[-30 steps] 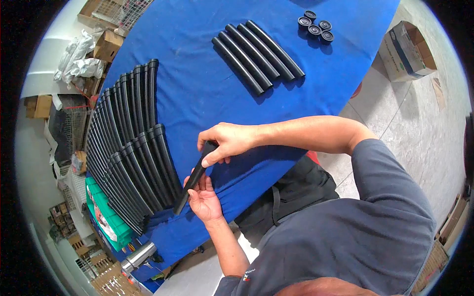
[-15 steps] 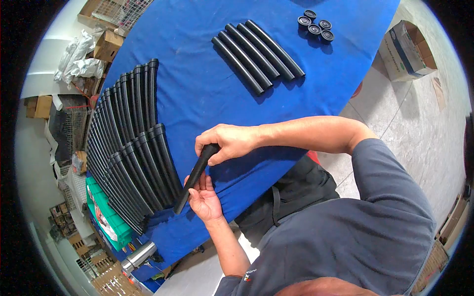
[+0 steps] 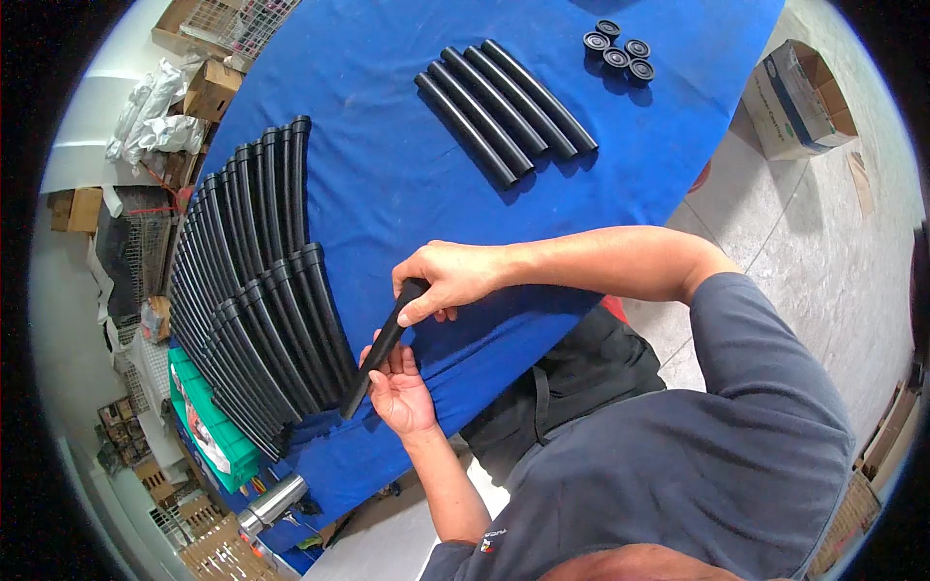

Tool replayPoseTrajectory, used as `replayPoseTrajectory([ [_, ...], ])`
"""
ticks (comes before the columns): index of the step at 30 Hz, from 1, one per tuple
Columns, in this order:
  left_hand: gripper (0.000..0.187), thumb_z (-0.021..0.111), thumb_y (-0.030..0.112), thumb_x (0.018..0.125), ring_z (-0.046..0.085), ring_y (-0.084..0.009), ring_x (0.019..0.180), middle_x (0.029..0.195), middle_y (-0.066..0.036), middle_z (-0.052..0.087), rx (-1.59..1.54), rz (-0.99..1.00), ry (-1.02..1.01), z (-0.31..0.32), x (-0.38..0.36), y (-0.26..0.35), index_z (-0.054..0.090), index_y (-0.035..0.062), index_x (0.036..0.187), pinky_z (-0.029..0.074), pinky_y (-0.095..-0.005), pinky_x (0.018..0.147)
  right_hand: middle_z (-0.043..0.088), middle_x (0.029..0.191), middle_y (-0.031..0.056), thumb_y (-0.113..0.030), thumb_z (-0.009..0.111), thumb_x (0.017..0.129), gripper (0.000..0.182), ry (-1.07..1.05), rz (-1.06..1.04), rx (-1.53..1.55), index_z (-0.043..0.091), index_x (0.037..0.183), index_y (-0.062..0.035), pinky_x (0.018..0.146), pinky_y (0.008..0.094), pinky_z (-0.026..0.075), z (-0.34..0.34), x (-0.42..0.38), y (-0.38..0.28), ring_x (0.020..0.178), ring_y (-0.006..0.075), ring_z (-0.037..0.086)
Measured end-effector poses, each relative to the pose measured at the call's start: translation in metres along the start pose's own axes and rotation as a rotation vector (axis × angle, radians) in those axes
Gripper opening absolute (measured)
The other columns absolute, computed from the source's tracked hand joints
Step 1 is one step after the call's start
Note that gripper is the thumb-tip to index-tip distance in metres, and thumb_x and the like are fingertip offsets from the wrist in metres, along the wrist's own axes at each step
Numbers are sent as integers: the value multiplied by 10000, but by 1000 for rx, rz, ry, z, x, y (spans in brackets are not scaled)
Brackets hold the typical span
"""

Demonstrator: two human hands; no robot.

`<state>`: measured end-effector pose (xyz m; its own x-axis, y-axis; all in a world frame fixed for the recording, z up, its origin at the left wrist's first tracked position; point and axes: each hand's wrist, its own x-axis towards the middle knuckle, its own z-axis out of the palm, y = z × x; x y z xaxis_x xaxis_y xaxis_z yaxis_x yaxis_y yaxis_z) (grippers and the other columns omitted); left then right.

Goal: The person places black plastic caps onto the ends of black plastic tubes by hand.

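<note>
Stacked rows: many long black ribbed plastic tubes are laid side by side at the frame's left on the blue-covered surface.
Left hand: clamped on the lower part of one black tube.
Held tube: frame centre; long axis diagonal, lower left to upper right.
Right hand: closed on its upper end.
Upper right: four black tubes and black round caps lie untouched; work judged partway.

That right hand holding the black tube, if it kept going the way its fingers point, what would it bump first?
Probably the rows of black tubes on the blue table, since the right hand points toward them; depth is unclear.
</note>
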<state>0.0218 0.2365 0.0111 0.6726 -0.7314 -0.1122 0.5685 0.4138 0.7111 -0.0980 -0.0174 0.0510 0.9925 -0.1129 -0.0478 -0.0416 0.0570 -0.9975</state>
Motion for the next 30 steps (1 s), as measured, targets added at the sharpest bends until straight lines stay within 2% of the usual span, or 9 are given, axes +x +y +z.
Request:
replayPoseTrajectory([
  [1,427,650,205,1005,581,-359,1306,1440,-232,560,9,-3,0,0,1,0,565,17,1378,520,-472,1090,674,759,78,-345,777,888,403,-30,24,15,641,1073,-14,575,335,533,0,2,3,600,174,667],
  [4,421,642,204,1008,554,-363,1331,1413,-223,586,7,-15,-33,2,0,1,572,0,1369,496,-476,1113,671,745,72,-372,777,895,431,87,-376,-249,639,1072,-4,571,332,537,1,9,13,597,168,667],
  [7,415,636,197,1010,536,-369,1348,1402,-219,597,0,-18,-50,-2,1,1,576,-10,1364,481,-481,1128,666,740,66,-379,777,895,437,51,-53,-40,639,1084,-10,571,334,534,0,-2,-3,612,170,670],
  [10,406,632,189,1011,534,-374,1350,1404,-221,596,-9,-24,-42,1,1,2,578,-11,1361,478,-486,1131,667,745,61,-388,778,894,447,-9,0,3,637,1096,-14,575,334,531,-2,2,2,619,168,671],
  [13,402,626,181,1014,534,-376,1349,1405,-227,593,-27,-20,-31,3,1,1,575,-13,1363,477,-490,1132,667,740,57,-381,775,899,440,54,-250,-194,636,1103,-17,579,327,535,0,5,9,639,158,681],
  [16,405,620,176,1017,533,-378,1350,1408,-233,588,-51,-24,-47,-2,1,1,567,-14,1371,473,-494,1136,668,740,50,-335,768,904,386,41,22,9,635,1087,-23,584,323,536,2,-2,-5,648,148,683],
  [22,413,606,176,1024,529,-379,1353,1416,-234,580,-35,-29,-71,-1,2,1,553,-14,1387,464,-498,1144,669,739,56,-332,771,909,391,42,-228,-113,632,1093,-16,575,308,540,0,4,8,644,146,677],
  [28,411,599,188,1030,522,-374,1362,1416,-228,581,-21,-26,-72,-2,1,1,555,-10,1387,464,-494,1144,682,764,92,-320,790,888,407,-11,-31,13,636,1091,-2,538,327,553,-1,3,5,615,168,679],
  [30,412,600,195,1030,521,-372,1362,1415,-225,584,-10,-24,-63,-1,2,1,557,-7,1386,468,-491,1141,680,768,73,-339,777,903,403,61,-300,-203,636,1093,-12,563,320,542,1,7,13,625,159,673],
])
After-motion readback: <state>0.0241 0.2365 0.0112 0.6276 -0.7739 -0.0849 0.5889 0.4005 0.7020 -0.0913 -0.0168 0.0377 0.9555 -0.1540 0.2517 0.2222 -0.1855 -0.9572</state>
